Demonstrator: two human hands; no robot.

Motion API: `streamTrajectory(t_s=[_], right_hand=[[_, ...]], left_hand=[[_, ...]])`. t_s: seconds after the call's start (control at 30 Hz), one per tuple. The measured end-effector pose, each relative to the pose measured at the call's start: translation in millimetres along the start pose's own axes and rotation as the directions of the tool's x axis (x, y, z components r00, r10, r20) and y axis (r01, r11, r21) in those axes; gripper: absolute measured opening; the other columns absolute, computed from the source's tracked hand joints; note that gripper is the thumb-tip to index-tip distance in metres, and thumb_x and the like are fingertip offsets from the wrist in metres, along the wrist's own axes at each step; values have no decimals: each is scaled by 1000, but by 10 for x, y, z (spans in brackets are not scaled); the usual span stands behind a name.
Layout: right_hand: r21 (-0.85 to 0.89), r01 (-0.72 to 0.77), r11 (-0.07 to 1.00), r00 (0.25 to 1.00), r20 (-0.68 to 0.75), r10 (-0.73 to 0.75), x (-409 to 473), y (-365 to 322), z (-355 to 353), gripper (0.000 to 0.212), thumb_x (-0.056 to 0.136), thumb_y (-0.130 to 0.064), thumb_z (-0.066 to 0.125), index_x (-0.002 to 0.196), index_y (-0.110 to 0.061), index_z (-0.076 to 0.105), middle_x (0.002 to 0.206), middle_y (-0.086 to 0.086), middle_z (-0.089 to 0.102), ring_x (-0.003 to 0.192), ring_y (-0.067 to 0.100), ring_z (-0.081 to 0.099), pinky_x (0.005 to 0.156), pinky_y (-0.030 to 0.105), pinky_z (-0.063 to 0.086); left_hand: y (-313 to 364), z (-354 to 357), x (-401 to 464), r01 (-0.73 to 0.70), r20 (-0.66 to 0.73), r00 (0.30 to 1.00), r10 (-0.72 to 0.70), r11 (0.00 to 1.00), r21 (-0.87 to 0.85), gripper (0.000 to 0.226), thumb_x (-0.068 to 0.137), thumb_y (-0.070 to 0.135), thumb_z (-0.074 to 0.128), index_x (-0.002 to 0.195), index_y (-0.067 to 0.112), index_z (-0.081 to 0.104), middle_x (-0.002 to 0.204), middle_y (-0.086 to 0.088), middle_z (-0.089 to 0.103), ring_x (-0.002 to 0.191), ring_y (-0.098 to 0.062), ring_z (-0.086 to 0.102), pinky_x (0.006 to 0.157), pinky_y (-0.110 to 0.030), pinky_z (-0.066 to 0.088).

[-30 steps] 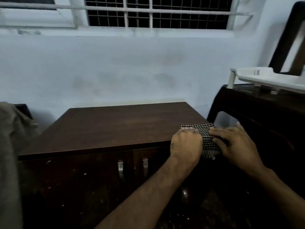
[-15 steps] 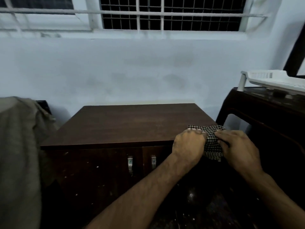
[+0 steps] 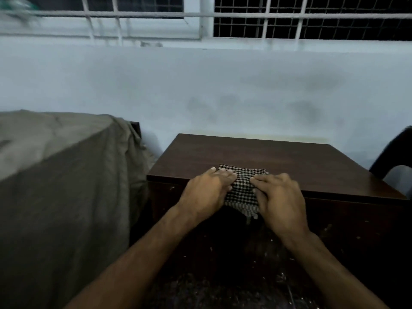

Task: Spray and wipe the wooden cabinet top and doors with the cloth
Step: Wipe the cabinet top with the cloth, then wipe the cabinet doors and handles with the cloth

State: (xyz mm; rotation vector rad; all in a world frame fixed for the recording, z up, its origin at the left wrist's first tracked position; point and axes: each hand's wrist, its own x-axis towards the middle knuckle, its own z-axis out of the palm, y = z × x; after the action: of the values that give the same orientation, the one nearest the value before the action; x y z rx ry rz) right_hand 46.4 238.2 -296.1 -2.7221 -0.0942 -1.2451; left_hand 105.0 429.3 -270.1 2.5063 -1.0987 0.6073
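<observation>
cloth (image 3: 242,188): on cabinet top (image 3: 267,157) front edge, near end draped over doors | left hand (image 3: 206,192), right hand (image 3: 278,197): fingers fairly straight, pressing its sides | unwiped top lies ahead, beyond fingertips | hands equally near

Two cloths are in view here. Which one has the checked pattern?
The small checked cloth under both hands on the cabinet top; the big drab sheet draped at the left is plain.
</observation>
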Motion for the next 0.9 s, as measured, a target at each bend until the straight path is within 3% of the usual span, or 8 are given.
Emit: streamTrajectory(t_s=[0.1,0.23,0.37,0.47,0.57,0.67,0.8,0.9], right_hand=[[57,34,998,999,-20,-33,88,-550,284,22,83,-19,76,104,-26,79,103,-10,75,83,23,58,76,37,48],[146,125,981,988,-104,-110,230,-1182,611,20,84,-23,76,103,-28,78,106,-14,73,88,21,57,80,37,42],[127,135,983,972,-211,-107,135,-1425,819,23,85,-21,76,107,-26,77,114,-11,72,96,20,59,84,37,37],[117,160,980,954,-273,-123,1,-1493,953,27,82,-15,78,108,-22,77,111,-5,70,95,21,58,79,36,38],[71,179,981,969,-188,-163,-161,-1535,1078,37,76,-10,80,111,-21,75,105,-2,67,85,20,58,69,35,41],[-6,124,992,991,-50,-124,-349,-1557,1132,46,73,-13,83,117,-23,73,111,-3,67,82,20,59,67,35,41],[-2,-32,999,999,-9,32,-342,-1717,1063,34,81,-27,77,115,-25,74,114,-4,64,89,20,58,71,37,43],[30,-152,988,987,58,150,-321,-1863,994,34,84,-29,70,118,-27,72,105,-4,62,91,21,59,74,38,48]], left_hand=[[-525,-162,-349,49,-9,999,-48,998,29,43,104,22,49,146,22,54,153,5,50,143,-10,43,116,-14,12],[-1188,-325,-747,101,-149,985,-91,993,61,40,96,24,55,133,17,67,137,0,65,130,-14,59,118,-23,29],[-1428,-207,-1020,24,-350,936,27,990,139,34,95,21,58,124,11,73,132,-5,69,125,-18,64,111,-36,42],[-1475,33,-1220,10,-456,885,90,977,211,35,93,8,67,127,9,70,140,-8,63,133,-21,58,112,-43,44],[-1461,227,-1354,34,-491,868,79,976,217,43,90,0,60,131,8,67,144,-9,59,135,-23,55,116,-41,39],[-1410,356,-1423,82,-515,857,19,982,171,40,87,1,63,124,10,73,134,-6,67,125,-21,64,113,-39,42],[-1276,373,-1364,226,-567,811,-142,971,80,25,87,18,72,111,14,79,120,0,75,111,-17,70,100,-33,51],[-1205,295,-1260,335,-554,790,-264,942,28,22,81,18,82,103,18,81,112,5,76,98,-17,71,84,-27,55]])
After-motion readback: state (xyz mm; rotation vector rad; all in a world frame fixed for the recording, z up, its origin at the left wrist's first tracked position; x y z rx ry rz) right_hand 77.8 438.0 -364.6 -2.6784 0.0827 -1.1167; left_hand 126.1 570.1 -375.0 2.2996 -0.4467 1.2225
